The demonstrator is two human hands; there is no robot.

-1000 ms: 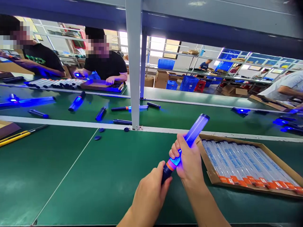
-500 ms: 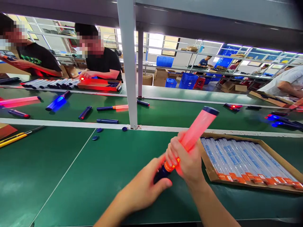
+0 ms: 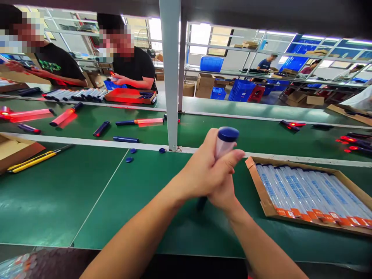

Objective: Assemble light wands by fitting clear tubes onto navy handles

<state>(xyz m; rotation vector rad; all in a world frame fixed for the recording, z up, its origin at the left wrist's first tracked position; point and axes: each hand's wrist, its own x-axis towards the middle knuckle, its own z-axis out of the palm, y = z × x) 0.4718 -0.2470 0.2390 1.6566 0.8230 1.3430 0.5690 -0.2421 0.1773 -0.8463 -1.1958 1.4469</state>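
Note:
Both my hands are wrapped round one light baton point(image 3: 225, 146), held tilted above the green bench. My left hand point(image 3: 207, 166) grips its clear tube just below the dark blue end cap point(image 3: 228, 134). Lower down, my right hand point(image 3: 225, 193) closes round the middle, partly hidden behind the left. The dark handle end point(image 3: 201, 203) pokes out beneath my hands. The tube is unlit now. To the right lies a cardboard tray point(image 3: 269, 209) with a row of clear, orange-labelled batons point(image 3: 309, 190).
Loose blue caps point(image 3: 129, 159) lie by the white rail. Yellow-handled tools point(image 3: 35, 161) sit beside a cardboard box point(image 3: 17, 151) at left. Lit batons point(image 3: 151, 121) and dark handles rest on the strip beyond. A metal post point(image 3: 171, 77) stands ahead. Co-workers point(image 3: 133, 66) sit opposite.
My left hand has moved from the baton's dark handle up to its capped end. The baton's red light has gone out. The view has shifted slightly; some blue lights now glow red.

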